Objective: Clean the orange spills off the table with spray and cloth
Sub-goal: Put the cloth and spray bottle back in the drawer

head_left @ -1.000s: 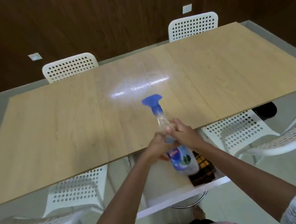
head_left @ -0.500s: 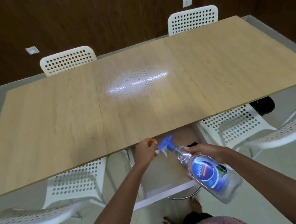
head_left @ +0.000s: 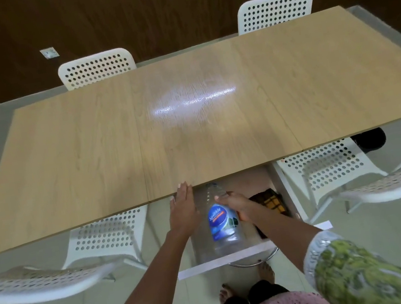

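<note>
As the spray bottle lies neck toward the table, the right hand clasps its shoulder (nearer hand); the left hand is flat, empty.

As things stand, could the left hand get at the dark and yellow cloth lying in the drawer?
Probably not directly. The cloth lies at the drawer's right side, behind the spray bottle and the right hand gripping it. The left hand, flat at the table edge, would have to cross both.

Light wood-grain table, white perforated chairs, blue-labelled clear bottle
</note>
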